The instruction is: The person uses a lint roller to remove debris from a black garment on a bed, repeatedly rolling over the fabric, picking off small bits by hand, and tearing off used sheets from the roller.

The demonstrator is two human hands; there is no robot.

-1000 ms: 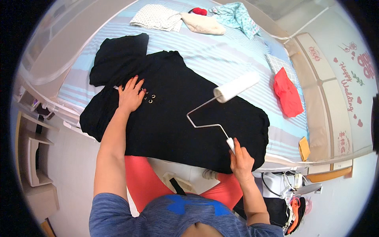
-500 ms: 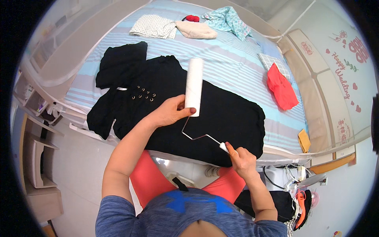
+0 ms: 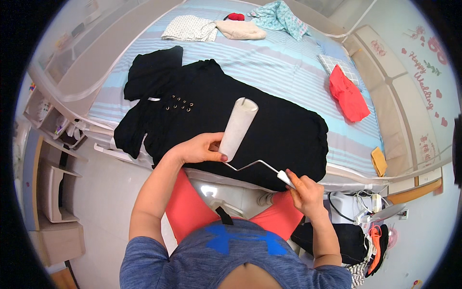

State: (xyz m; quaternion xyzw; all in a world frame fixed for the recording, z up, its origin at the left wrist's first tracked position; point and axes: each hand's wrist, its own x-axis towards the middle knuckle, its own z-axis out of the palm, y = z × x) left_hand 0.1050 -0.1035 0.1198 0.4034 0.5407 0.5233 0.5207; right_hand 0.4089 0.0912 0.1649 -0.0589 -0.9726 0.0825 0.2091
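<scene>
A lint roller (image 3: 238, 129) with a white sticky cylinder and a bent wire arm is held over the bed, its far end tilted up. My left hand (image 3: 201, 148) grips the near end of the cylinder between thumb and fingers. The roller's white handle is in my right hand (image 3: 306, 193), with the thumb along it. Beneath lies a long black garment (image 3: 284, 130), spread flat, with metal rings near its left part and a small white tag. The roller hides a strip of the cloth.
Striped blue bedding (image 3: 269, 62) covers the bed. Along its far side lie a folded white cloth (image 3: 189, 29), a beige cloth (image 3: 240, 30) and a teal patterned cloth (image 3: 279, 18). A red cloth (image 3: 347, 96) and a yellow piece (image 3: 378, 161) lie right. Shelves (image 3: 55, 192) stand left.
The roller's far end has tipped up and to the right, so its open end now shows. Both hands keep their grip. The view has shifted slightly.
</scene>
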